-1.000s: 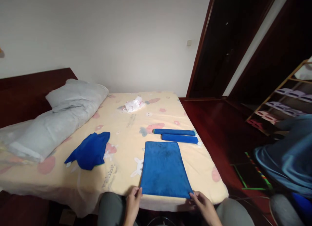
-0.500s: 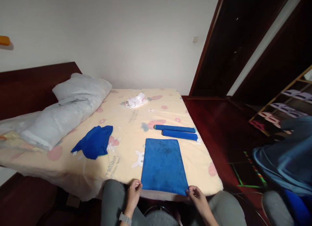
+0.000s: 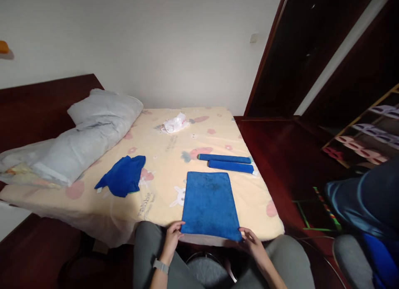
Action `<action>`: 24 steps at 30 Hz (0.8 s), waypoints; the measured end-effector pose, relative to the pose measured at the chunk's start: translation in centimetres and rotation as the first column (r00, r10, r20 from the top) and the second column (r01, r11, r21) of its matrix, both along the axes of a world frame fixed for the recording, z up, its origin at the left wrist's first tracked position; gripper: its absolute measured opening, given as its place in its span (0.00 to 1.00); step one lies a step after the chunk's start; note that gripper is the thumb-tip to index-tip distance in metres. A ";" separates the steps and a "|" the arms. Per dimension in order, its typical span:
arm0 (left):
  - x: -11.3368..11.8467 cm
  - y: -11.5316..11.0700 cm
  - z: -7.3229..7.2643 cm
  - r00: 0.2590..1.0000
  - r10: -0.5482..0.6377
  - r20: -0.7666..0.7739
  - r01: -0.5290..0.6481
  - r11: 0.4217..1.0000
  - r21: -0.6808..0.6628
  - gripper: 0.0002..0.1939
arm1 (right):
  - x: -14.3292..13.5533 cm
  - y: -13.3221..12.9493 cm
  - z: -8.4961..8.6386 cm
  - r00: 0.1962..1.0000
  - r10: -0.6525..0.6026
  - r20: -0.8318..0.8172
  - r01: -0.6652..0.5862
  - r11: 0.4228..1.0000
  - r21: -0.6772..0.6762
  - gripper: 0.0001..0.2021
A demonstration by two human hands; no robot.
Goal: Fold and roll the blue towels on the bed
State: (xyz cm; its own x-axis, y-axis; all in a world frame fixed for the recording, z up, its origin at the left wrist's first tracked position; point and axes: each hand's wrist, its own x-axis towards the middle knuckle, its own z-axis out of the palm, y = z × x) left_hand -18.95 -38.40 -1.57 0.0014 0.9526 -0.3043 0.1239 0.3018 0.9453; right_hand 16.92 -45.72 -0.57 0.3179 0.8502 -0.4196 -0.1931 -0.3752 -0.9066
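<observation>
A blue cloth (image 3: pixel 209 204) lies flat on the bed in front of me, its near edge along the mattress edge. My left hand (image 3: pixel 173 236) pinches its near left corner between thumb and fingers. At the near right corner, my right hand (image 3: pixel 251 241) grips the fabric in the same way. Just beyond the cloth, two blue rolled cloths (image 3: pixel 225 158) lie side by side, one with a white tag. Off to the left rests a crumpled blue cloth (image 3: pixel 122 177), also tagged.
The bed (image 3: pixel 168 164) has a patterned cream sheet. A white plastic bag (image 3: pixel 175 123) lies toward the wall, and a grey quilt (image 3: pixel 90 135) is heaped at left. On the right are a seated person (image 3: pixel 368 197) and a slipper rack (image 3: pixel 358 135).
My view has tilted slightly down, so the bed sits higher in the picture. Both hands stay at the cloth's near corners, and the cloth still lies flat.
</observation>
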 end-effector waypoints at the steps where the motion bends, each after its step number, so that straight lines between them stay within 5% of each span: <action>1: 0.0 0.0 0.0 1.000 -0.016 0.000 0.016 1.000 -0.004 0.22 | 0.0 -0.1 0.2 0.998 0.030 -0.046 -0.029 0.999 0.014 0.24; 9: 0.2 0.4 1.3 0.992 -0.099 0.075 0.098 0.995 0.021 0.24 | 0.0 0.1 1.3 0.991 0.135 -0.024 -0.132 0.987 0.090 0.24; 24: 1.5 1.7 0.8 0.995 0.096 0.032 -0.100 0.979 0.180 0.28 | 0.0 1.5 0.2 0.954 -0.036 0.299 -0.018 0.984 0.176 0.28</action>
